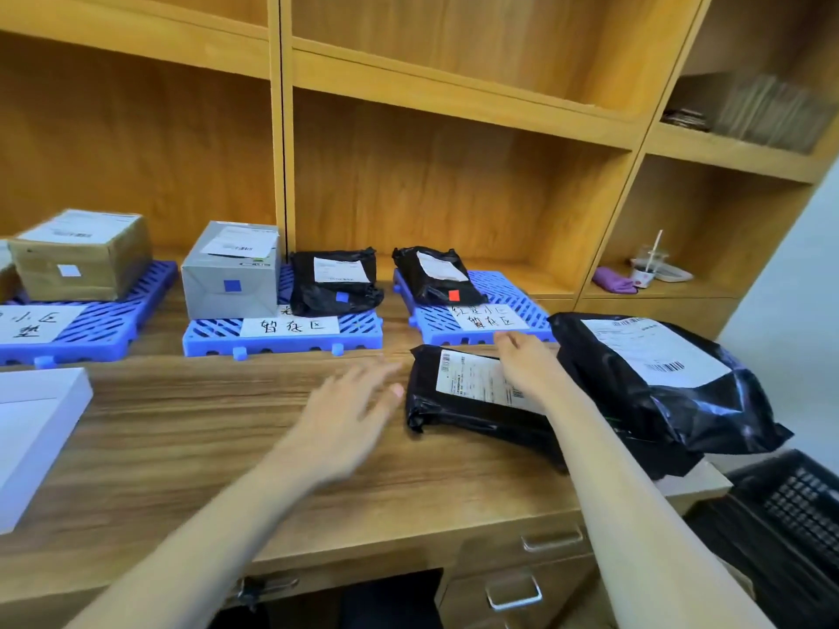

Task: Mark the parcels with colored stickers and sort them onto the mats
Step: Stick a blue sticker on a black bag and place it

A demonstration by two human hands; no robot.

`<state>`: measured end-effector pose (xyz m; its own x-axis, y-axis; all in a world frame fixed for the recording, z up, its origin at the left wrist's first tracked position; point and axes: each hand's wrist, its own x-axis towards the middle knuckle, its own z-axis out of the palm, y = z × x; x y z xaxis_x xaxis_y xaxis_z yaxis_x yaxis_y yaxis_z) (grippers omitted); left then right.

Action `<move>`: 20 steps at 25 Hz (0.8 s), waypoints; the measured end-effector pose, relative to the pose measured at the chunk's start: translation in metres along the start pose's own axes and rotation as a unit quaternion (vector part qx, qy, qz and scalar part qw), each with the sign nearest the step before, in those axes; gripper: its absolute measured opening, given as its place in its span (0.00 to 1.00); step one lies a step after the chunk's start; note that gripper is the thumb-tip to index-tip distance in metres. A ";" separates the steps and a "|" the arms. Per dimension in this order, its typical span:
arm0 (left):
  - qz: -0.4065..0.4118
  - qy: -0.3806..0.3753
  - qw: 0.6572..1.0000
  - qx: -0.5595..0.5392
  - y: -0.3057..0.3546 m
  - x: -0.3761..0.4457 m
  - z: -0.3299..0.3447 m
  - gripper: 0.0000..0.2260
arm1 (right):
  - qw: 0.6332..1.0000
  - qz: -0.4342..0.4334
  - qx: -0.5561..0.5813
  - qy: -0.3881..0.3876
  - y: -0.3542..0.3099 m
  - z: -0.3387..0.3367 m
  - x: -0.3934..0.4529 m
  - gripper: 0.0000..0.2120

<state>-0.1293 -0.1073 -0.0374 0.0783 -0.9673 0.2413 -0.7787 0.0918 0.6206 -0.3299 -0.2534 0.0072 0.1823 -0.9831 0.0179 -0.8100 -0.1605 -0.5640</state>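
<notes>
- Wooden shelving fills the upper half of the frame, and a wood-grain desk [227, 415] runs across the middle below it.
- Three blue mats sit along the desk's far edge: the left mat [150, 288] carries a cardboard box [81, 254] with a pale sticker, the middle mat [281, 340] a grey box [231, 270] and a black bag [333, 281], both with blue stickers, and the right mat [499, 288] a black bag with a red sticker [436, 276].
- At centre right an unmarked black parcel [472, 397] lies on the desk, partly under a larger black parcel [658, 374] at the right edge.
- The right hand [526, 360] rests on the unmarked parcel's label, with its fingers at the far edge; whether they curl round that edge cannot be told.
- The left hand [349, 401] is blurred, fingers spread wide, holding nothing, just beside the parcel's left edge.
- Judged from this, the step in hand is taking up the next parcel for marking.
- The next move calls for reading its label, choosing the matching sticker colour, and then placing the parcel on the right mat for it; no sticker sheet can be made out.
</notes>
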 end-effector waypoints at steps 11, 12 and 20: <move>-0.033 -0.077 0.989 0.121 -0.001 -0.008 0.053 0.24 | 0.996 0.008 -0.091 -0.009 0.025 0.012 0.021 0.15; -0.043 -0.071 0.990 0.117 -0.004 -0.007 0.050 0.24 | 0.997 0.011 -0.077 -0.007 0.024 0.012 0.019 0.16; -0.122 -0.005 0.983 0.137 -0.046 -0.009 0.012 0.26 | 0.997 -0.035 0.012 -0.062 0.005 0.026 -0.003 0.11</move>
<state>-0.1015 -0.1058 -0.0776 0.2783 -0.9550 0.1024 -0.8765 -0.2089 0.4338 -0.3200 -0.2493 -0.0171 0.3073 -0.9506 -0.0440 -0.7792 -0.2248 -0.5851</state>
